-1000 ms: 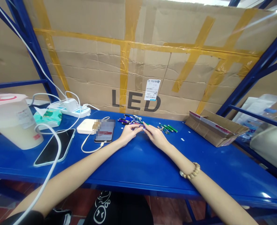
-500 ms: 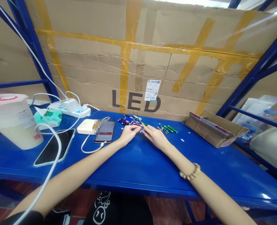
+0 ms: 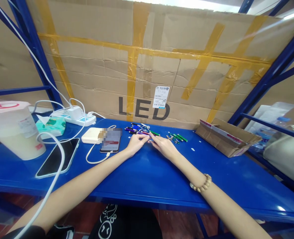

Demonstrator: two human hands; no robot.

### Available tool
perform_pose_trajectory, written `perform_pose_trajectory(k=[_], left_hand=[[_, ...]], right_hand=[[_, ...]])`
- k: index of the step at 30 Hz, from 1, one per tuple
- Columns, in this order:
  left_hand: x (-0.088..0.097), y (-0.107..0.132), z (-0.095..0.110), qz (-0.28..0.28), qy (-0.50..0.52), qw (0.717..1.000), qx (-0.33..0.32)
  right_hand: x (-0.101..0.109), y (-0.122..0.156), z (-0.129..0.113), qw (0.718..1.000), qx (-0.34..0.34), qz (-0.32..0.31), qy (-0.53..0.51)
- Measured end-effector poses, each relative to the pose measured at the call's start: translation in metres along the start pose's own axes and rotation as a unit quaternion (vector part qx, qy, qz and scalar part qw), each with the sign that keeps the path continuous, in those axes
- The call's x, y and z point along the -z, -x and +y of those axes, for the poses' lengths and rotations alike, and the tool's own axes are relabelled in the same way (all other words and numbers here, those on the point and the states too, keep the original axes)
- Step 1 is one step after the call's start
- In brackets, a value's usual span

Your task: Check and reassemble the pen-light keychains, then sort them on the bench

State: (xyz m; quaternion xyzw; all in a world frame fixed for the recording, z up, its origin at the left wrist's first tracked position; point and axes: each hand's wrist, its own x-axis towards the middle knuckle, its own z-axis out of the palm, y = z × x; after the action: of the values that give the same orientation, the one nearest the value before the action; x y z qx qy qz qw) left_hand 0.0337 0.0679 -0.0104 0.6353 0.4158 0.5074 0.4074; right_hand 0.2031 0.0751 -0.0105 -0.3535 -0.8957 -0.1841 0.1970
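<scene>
My left hand (image 3: 135,143) and my right hand (image 3: 163,146) meet fingertip to fingertip on the blue shelf top (image 3: 149,172). Both pinch one small thin pen-like piece (image 3: 148,137) between them. Just behind the fingers lies a heap of several coloured pen-like pieces (image 3: 138,128), blue, purple and red. A smaller group of green ones (image 3: 178,137) lies to the right of my right hand. A bead bracelet (image 3: 201,184) circles my right wrist.
Left of my hands lie a phone (image 3: 110,140) on a white power bank (image 3: 93,135), another dark phone (image 3: 58,157), a drink cup (image 3: 14,129), tissues (image 3: 51,124) and a power strip (image 3: 73,116). An open cardboard box (image 3: 225,136) sits right. A taped LED carton (image 3: 149,66) stands behind.
Both hands stay pinched together at the same spot, shifting slightly away from me toward the pile. The view tilts a little.
</scene>
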Motion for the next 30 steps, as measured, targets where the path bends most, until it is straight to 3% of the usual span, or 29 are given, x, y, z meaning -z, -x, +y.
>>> perform_pose_trajectory(k=[23,30], left_hand=[[0.0,-0.003,-0.006,-0.015,-0.037,0.999,0.0],[0.001,-0.003,-0.008,-0.011,-0.033,0.999,0.006]], right_hand=[[0.009,-0.005,-0.006,0.995,-0.041,-0.054,-0.077],[0.006,-0.005,-0.005,0.996,-0.038,-0.038,-0.076]])
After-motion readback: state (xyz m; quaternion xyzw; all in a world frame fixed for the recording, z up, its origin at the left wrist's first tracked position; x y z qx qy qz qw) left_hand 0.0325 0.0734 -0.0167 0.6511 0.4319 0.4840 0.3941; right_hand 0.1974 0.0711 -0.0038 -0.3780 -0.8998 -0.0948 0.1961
